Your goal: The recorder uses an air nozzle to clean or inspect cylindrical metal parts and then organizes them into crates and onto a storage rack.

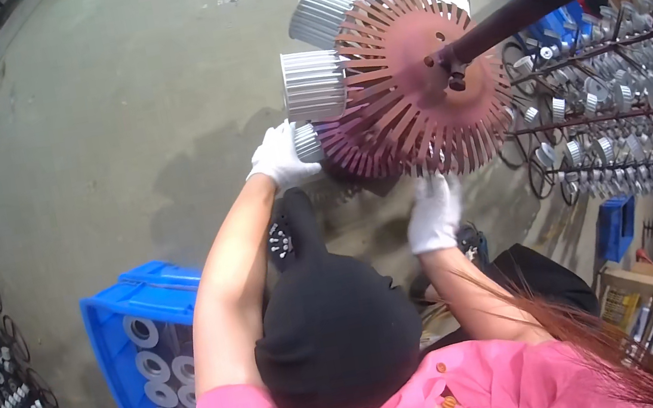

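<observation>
A reddish disc (pixel 407 67) with slots cut all round its rim is mounted on a dark shaft (pixel 544 1) in front of me. Silver toothed pulleys (pixel 314 85) sit along its left and far edge. My left hand (pixel 281 158), in a white glove, grips a smaller toothed pulley (pixel 306 144) at the disc's lower left, thumb below it. My right hand (pixel 435 215), also gloved, reaches up to the disc's near rim. Its fingers are blurred and partly hidden there, so what they touch is unclear.
A blue crate (pixel 121 354) holding ring-shaped metal parts (pixel 152 366) stands at my left. Racks hung with many small metal parts (pixel 614 101) line the right side, and another rack (pixel 3 375) stands far left. A wooden shelf (pixel 642 284) is at lower right.
</observation>
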Action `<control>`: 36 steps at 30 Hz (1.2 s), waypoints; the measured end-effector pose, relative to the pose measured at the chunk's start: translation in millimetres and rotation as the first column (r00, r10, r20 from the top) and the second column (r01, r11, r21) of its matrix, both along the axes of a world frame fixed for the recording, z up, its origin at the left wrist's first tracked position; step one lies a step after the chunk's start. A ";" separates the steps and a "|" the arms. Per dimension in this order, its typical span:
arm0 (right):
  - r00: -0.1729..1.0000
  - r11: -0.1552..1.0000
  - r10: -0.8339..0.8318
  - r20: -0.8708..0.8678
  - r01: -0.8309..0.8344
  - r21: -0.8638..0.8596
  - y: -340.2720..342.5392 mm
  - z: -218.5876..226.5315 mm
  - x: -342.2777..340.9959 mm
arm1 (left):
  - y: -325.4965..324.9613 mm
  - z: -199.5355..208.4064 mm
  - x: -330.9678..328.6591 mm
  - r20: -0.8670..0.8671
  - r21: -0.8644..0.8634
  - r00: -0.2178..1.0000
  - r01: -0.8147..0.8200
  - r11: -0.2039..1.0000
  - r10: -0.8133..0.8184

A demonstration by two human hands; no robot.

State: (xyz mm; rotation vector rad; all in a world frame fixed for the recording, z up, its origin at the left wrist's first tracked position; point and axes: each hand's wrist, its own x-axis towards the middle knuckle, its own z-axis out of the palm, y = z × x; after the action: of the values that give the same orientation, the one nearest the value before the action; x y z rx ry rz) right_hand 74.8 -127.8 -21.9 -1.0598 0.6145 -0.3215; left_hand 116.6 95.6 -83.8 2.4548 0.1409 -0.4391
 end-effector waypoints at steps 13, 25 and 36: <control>0.601 0.708 0.598 0.529 -0.088 -0.701 7.9 220.3 127.1 | 40.5 129.6 58.4 -0.050 -0.963 0.700 -0.224 0.152 0.713; 0.851 0.891 0.281 0.443 -0.060 -0.450 53.6 200.9 152.0 | 19.9 142.9 120.4 0.019 -0.844 0.965 -0.125 0.521 0.263; 0.829 0.901 0.273 0.488 -0.043 -0.432 63.0 212.4 149.1 | 20.7 120.7 127.2 0.042 -0.877 0.939 -0.129 0.463 0.341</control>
State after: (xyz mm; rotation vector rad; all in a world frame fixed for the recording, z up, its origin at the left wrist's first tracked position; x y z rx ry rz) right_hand 223.8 -64.7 190.5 -1.3373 -0.0659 -0.5909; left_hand 243.8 116.3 37.0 1.4000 0.1258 -0.0555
